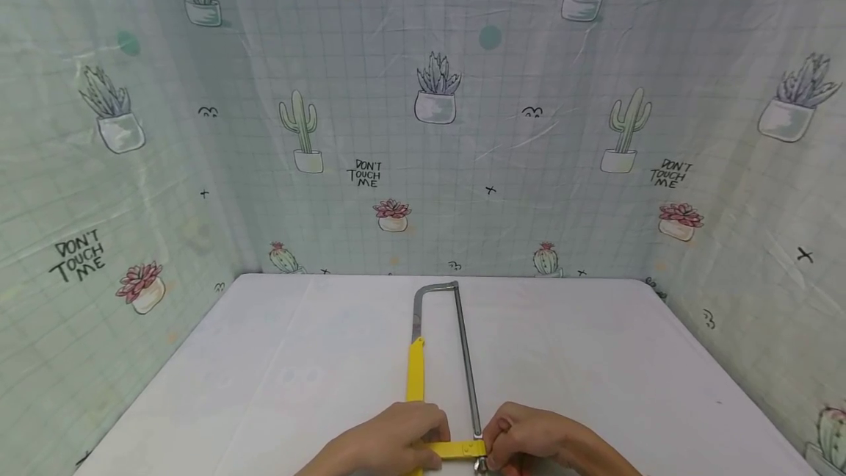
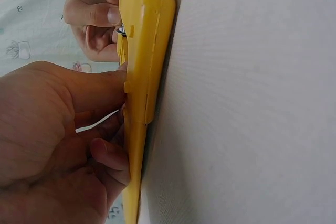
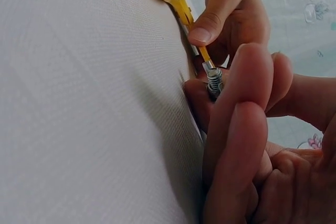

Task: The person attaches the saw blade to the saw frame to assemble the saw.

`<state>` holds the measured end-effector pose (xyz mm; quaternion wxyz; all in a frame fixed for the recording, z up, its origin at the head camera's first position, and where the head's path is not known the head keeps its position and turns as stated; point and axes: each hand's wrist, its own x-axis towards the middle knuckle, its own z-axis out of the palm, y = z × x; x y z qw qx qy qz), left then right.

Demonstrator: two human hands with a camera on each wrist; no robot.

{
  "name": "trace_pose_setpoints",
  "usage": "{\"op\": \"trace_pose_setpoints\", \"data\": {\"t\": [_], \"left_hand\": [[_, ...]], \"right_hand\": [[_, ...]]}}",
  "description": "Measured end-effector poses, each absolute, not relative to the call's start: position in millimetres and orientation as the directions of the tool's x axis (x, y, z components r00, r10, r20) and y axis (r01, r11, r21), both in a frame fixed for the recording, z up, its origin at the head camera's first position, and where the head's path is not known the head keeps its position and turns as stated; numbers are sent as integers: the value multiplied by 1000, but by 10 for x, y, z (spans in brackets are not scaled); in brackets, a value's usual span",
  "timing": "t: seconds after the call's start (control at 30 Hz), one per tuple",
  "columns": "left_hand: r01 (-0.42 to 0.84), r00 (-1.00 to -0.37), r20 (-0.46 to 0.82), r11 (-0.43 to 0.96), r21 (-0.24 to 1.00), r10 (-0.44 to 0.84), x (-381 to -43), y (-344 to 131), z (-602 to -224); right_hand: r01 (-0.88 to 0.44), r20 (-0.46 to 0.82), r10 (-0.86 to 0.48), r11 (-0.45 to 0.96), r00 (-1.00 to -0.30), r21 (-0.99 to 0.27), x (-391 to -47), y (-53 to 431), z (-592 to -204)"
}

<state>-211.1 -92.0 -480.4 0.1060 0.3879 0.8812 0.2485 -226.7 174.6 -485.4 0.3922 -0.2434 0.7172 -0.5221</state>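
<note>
A hacksaw (image 1: 415, 369) with a yellow and grey metal frame lies flat on the white table, its far end pointing away from me. Its blade (image 1: 466, 358) runs along the right side, joined to the yellow cross piece (image 1: 459, 449) at the near end. My left hand (image 1: 403, 435) grips the yellow frame where the cross piece branches off; the thumb presses on it in the left wrist view. Curled at the blade's near end, my right hand (image 1: 529, 435) pinches the threaded tension screw (image 3: 214, 81). Its fingers partly hide the screw, and the handle is mostly out of the head view.
The white table (image 1: 317, 344) extends around the saw on both sides and behind it. A curtain (image 1: 436, 167) printed with cacti and lettering encloses the table at the back, left and right.
</note>
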Motion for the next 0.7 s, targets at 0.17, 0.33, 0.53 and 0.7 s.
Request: {"op": "trace_pose_setpoints", "data": {"t": [0.17, 0.33, 0.53, 0.7], "left_hand": [[629, -677, -1, 580, 518, 736, -2125, -934, -4817], [619, -683, -14, 589, 519, 730, -2131, -943, -4795], [631, -674, -12, 584, 510, 739, -2151, -937, -4801], [635, -671, -4, 577, 514, 742, -2159, -942, -4820]], "right_hand": [[58, -323, -753, 355, -574, -933, -2274, 1742, -4851], [70, -343, -737, 374, -582, -925, -2269, 1735, -4833], [101, -365, -740, 377, -565, -921, -2281, 1748, -4826], [120, -387, -741, 388, -548, -914, -2295, 1753, -4824]]}}
